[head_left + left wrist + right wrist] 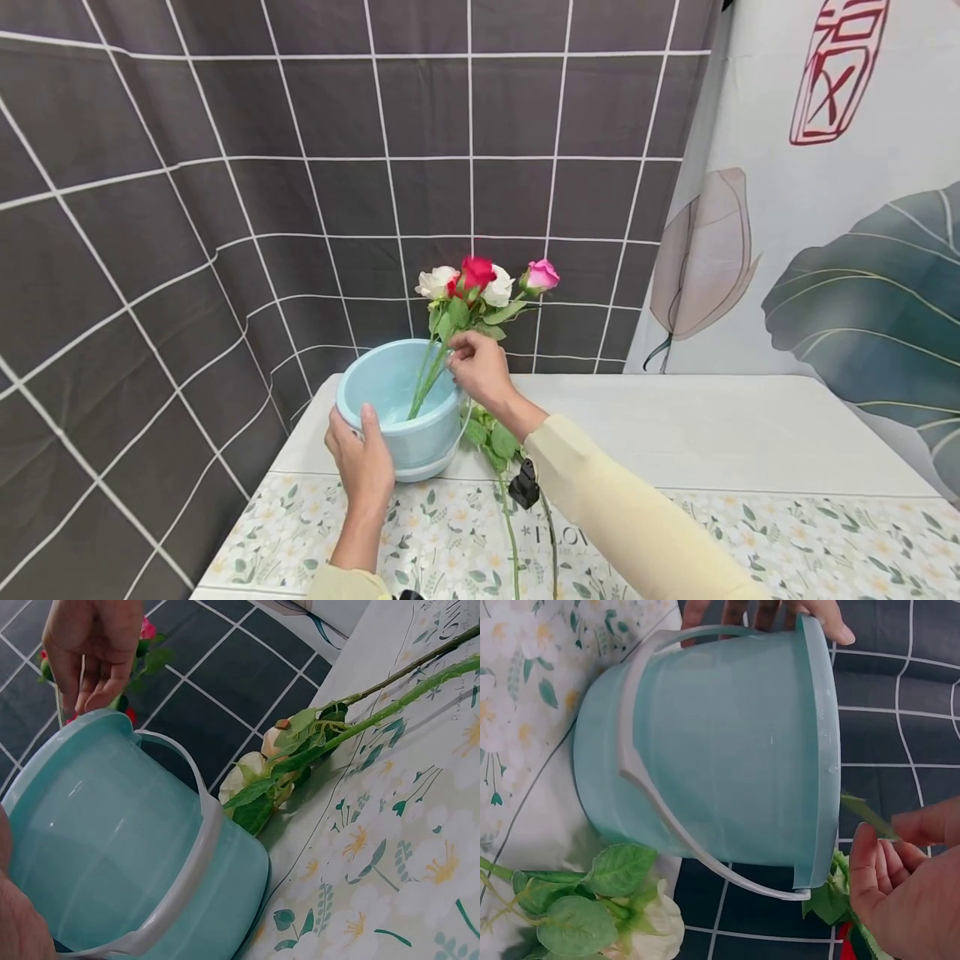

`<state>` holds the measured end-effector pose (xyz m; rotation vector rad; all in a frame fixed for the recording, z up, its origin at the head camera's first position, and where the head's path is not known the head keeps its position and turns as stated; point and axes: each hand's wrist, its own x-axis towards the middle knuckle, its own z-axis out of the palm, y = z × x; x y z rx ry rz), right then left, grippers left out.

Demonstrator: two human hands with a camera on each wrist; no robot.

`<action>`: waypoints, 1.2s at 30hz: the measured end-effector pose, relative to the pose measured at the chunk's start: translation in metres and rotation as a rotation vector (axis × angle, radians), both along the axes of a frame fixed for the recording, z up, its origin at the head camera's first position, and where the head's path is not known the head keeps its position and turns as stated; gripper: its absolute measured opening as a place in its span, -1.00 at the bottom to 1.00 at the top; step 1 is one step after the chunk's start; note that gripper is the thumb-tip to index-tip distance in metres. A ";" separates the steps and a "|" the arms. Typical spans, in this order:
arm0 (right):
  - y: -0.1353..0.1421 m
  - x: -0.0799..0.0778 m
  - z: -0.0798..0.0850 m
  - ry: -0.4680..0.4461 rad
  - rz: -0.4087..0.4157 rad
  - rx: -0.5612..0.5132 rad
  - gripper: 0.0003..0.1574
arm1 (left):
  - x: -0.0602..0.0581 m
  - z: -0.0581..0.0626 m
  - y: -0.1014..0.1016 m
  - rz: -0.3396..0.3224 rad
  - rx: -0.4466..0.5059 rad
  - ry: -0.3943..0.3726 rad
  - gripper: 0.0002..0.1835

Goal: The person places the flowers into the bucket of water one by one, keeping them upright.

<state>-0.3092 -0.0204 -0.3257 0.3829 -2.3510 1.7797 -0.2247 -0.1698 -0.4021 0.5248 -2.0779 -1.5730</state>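
A light blue bucket [431, 446] stands upright on the table, several artificial roses leaning in it. Their heads, one red [477, 273], one pink [542, 275] and two white, rise above the rim, while the green stems [429, 385] run down inside. My left hand [362, 458] grips the bucket's near-left rim, thumb over the edge and fingers outside. At the opposite rim my right hand [480, 367] pinches a green rose stem [868, 814] between thumb and fingertips. In the left wrist view, the right hand [94, 645] shows above the rim.
Pale roses [251, 776] with long stems lie on the table right of the bucket, partly under my right forearm. A floral cloth [435, 533] covers the table's near part. Behind hangs a dark gridded curtain [427, 200]; the bucket's grey handle [634, 750] hangs down its side.
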 end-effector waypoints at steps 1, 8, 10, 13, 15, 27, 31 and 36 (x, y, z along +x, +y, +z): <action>0.001 0.000 0.000 0.000 0.004 0.024 -0.74 | 0.000 0.000 0.000 0.000 0.002 -0.003 -0.18; 0.003 0.004 0.002 0.020 -0.007 0.075 -0.94 | 0.001 0.002 0.000 -0.001 0.010 -0.012 -0.17; 0.004 0.006 0.004 0.030 -0.019 0.084 -0.96 | 0.001 0.002 0.000 -0.003 0.012 -0.013 -0.17; 0.007 0.009 0.007 0.037 -0.040 0.091 -0.94 | 0.001 0.002 0.000 -0.002 0.012 -0.013 -0.17; 0.010 0.011 0.010 0.041 -0.055 0.091 -0.89 | 0.001 0.002 0.000 -0.005 0.012 -0.014 -0.17; 0.046 0.018 0.013 0.068 -0.169 -0.052 -0.73 | 0.001 0.002 -0.001 0.008 0.003 -0.021 -0.18; 0.062 0.018 0.009 0.084 -0.233 -0.055 -0.74 | 0.001 0.002 -0.001 0.007 0.003 -0.017 -0.18; 0.080 0.020 0.006 0.055 -0.268 -0.015 -0.73 | 0.002 0.002 0.000 -0.001 0.002 -0.016 -0.18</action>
